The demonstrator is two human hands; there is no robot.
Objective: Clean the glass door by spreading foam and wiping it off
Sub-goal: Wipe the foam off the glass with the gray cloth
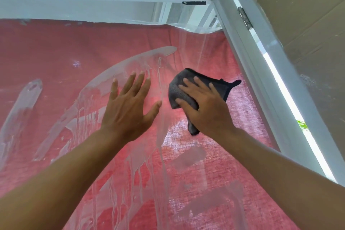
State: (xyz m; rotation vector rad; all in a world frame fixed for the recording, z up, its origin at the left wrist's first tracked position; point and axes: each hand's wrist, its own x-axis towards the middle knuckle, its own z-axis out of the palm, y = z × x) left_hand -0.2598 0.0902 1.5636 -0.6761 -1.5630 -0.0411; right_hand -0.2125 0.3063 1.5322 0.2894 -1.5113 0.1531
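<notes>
The clear glass door pane [186, 173] fills most of the view, set in a white metal frame [240, 43] that runs along its top and right edges. White cleaning foam [119, 67] lies on the glass in one broad curved arc, with many thin drips running down from it across the middle and lower pane; a second, shorter streak of foam [28, 95] sits apart at the left. One left hand [128, 106] lies flat against the glass at the arc's lower edge, fingers straight and spread, holding nothing. One right hand [205, 106] presses one dark grey folded microfibre cloth [179, 87] against the glass just right of the left hand; its fingers lie extended over the cloth, and a tail of the cloth hangs below the palm. Behind the glass hangs one red woven fabric sheet [56, 52] covering most of the pane. One grey metal hinge [244, 17] sits on the frame at upper right, beside a brown cardboard sheet [308, 15].
</notes>
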